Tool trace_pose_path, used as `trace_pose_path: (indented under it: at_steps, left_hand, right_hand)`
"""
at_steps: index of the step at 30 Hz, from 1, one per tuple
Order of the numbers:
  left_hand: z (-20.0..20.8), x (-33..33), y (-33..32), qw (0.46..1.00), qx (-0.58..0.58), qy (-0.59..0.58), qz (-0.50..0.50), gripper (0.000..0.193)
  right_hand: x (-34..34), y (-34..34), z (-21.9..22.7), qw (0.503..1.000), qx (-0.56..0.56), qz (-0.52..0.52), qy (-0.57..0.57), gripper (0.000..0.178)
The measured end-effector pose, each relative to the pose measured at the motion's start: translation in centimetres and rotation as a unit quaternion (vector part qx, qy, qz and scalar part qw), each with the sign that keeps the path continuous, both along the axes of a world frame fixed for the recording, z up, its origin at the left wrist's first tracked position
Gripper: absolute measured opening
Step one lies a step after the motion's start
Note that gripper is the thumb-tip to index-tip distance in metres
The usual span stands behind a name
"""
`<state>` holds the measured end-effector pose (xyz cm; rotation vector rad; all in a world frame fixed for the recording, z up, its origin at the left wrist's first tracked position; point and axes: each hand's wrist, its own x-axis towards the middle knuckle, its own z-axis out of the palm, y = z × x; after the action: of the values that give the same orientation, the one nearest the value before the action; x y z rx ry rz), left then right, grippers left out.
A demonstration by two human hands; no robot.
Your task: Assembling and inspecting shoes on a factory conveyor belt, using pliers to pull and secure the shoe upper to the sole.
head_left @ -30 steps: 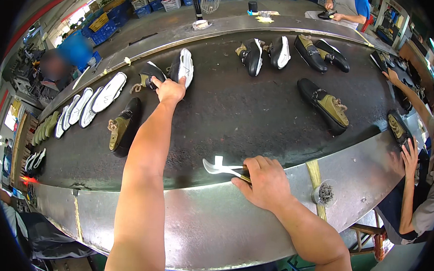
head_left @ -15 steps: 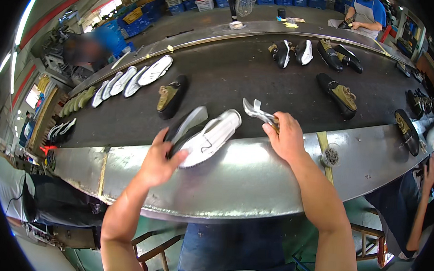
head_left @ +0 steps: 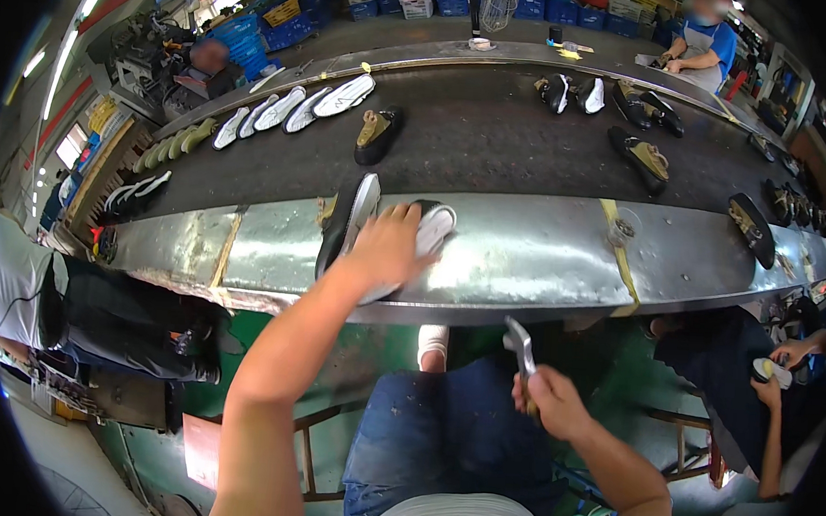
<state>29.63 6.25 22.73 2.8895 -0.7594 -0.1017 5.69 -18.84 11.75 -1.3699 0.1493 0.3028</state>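
Two dark shoes lie with pale soles showing on the bench's metal edge. My left hand (head_left: 385, 247) is over the right-hand shoe (head_left: 436, 224), gripping it and hiding much of its sole. Just left of my fingers, the other shoe (head_left: 364, 204) leans on its side, apparently touching my hand. Away from the shoes, my right hand (head_left: 555, 401) is below the bench's front edge, over my thigh. It is closed around metal-headed pincers (head_left: 519, 343), head upward; the handles are mostly covered by my fingers.
A dark belt (head_left: 493, 155) runs behind the metal edge (head_left: 516, 254). It bears several white-soled shoes (head_left: 281, 111) and a black-and-tan shoe (head_left: 377, 135). A small clear cup (head_left: 623, 230) stands near yellow tape. People sit or stand at both sides and beyond the belt.
My right hand has drawn the pincers down and toward me, off the bench. My left hand has turned over the shoe, palm down. The shoes now lie more on the metal edge.
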Motion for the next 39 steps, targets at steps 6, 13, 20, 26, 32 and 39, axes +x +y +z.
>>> trace_pose_path:
  at_steps: [6, 13, 20, 26, 32, 39]
  left_hand:
    - [-2.6, 6.8, 0.1, 0.994, -0.040, 0.091, 0.055, 0.079]
    - [-7.4, -13.4, 0.2, 0.756, -0.592, 0.276, 0.052, 0.069]
    - [-20.9, -25.2, 0.8, 0.714, -0.600, 0.347, 0.094, 0.058]
    - [-21.5, -25.0, 2.3, 0.712, -0.605, 0.356, 0.037, 0.055]
    - [-20.2, -25.0, 2.6, 0.795, -0.511, 0.325, 0.048, 0.054]
    - [-20.9, -23.5, 2.9, 0.797, -0.494, 0.343, 0.055, 0.047]
  right_hand:
    - [-10.5, -0.1, -1.5, 0.995, 0.035, 0.022, 0.087, 0.029]
    - [-14.9, -0.5, -3.5, 0.991, -0.127, 0.005, 0.048, 0.029]
    - [-13.0, 1.5, -2.2, 0.942, -0.286, 0.170, -0.042, 0.032]
    - [-10.8, 4.1, -3.3, 0.965, -0.192, 0.178, 0.006, 0.033]
    - [-7.9, 3.5, -2.4, 0.960, -0.058, 0.248, 0.119, 0.027]
    - [-5.9, 3.3, -1.8, 0.933, -0.174, 0.257, 0.180, 0.020]
